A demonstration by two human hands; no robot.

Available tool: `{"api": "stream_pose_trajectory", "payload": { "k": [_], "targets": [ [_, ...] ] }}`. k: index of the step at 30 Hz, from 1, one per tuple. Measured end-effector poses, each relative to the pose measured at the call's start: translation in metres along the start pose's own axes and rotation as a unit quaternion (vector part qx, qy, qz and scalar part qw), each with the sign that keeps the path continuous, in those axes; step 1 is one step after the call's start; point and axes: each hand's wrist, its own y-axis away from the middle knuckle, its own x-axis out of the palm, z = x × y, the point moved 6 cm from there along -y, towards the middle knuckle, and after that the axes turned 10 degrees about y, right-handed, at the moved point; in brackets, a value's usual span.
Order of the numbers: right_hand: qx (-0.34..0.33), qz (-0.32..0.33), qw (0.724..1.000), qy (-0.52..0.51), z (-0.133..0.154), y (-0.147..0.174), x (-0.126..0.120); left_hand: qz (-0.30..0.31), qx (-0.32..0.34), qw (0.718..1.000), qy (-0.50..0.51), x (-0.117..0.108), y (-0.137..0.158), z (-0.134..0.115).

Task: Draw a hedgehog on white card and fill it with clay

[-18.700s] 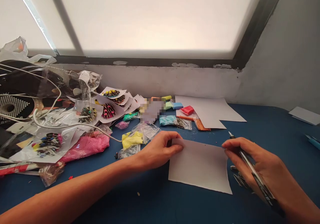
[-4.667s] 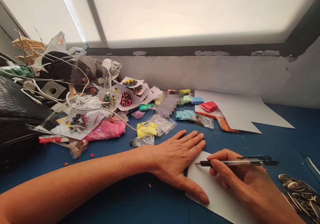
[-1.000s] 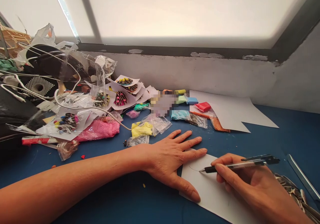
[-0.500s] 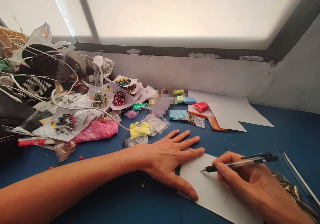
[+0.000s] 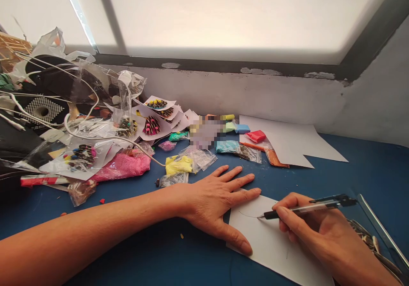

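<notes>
A sheet of white paper (image 5: pixel 255 239) lies on the blue table in front of me, with a thin curved pen line near its upper left and a short mark lower down. My left hand (image 5: pixel 220 200) rests flat across the paper's left edge, fingers spread, holding nothing. In my right hand (image 5: pixel 316 226) a black and clear pen (image 5: pixel 303 209) is gripped between thumb and fingers. Its tip touches the paper at the right end of the curved line. Partly hidden behind my right hand are striped seed-like pieces (image 5: pixel 361 230).
Right of my hand lies a metal blade-like tool (image 5: pixel 380 222). Packets of coloured clay, among them yellow (image 5: pixel 179 165) and red (image 5: pixel 255 136), sit beyond my left hand. Larger white paper (image 5: pixel 297 139) lies at the back. Plastic bags, cables and a pink cloth (image 5: pixel 128 166) crowd the left.
The pen tip has moved very slightly right, and the curved line reaches a little further. My left hand stays in place on the paper.
</notes>
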Motion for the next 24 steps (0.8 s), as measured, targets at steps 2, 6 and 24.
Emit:
{"api": "stream_pose_trajectory", "payload": {
  "k": [2,6,24],
  "targets": [
    [-0.001,-0.009,1.000,0.003,0.0024,0.0014,-0.0001,-0.001,0.002,1.000,0.001,0.0004,0.0002,0.0009],
    [0.005,0.000,1.000,0.017,0.0023,0.0018,-0.0003,0.002,0.003,1.000,0.005,0.0009,0.0009,0.0015],
    [-0.006,-0.033,0.999,-0.004,0.0038,0.0064,-0.0030,0.004,0.000,1.000,0.008,-0.0004,0.0015,-0.0013]
  ]
}}
